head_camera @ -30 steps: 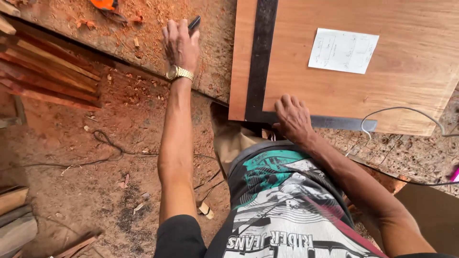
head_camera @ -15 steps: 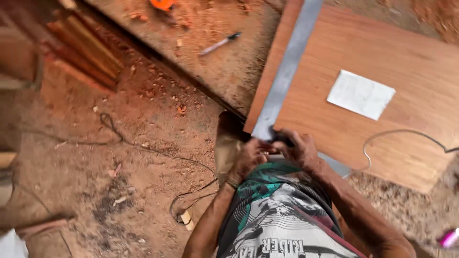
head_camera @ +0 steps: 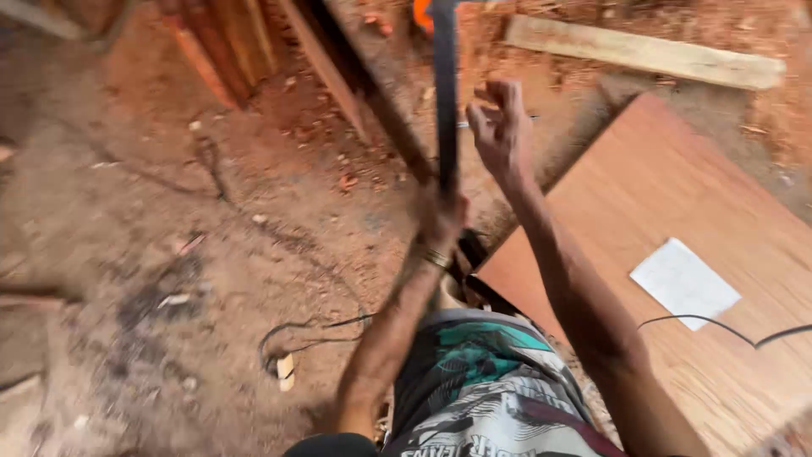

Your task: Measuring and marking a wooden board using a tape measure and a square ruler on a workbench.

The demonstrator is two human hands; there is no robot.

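Note:
My left hand (head_camera: 440,218), with a gold watch at the wrist, is closed around a long dark metal square (head_camera: 445,101) that stands raised off the board, its blade pointing away from me. My right hand (head_camera: 503,127) is up beside the blade, to its right, fingers apart and holding nothing. A brown plywood board (head_camera: 668,178) lies to the right with a white sheet of paper (head_camera: 683,282) on it. The picture is blurred by motion.
A black cable (head_camera: 719,326) crosses the board's near part. A pale wooden plank (head_camera: 643,52) lies at the far right. Reddish wood strips (head_camera: 228,42) lean at the far left. Another cable (head_camera: 296,334) and wood scraps lie on the sawdust-covered floor.
The metal square has come up off the board, now in my left hand. My right hand let go and rose beside the blade. The view swung left.

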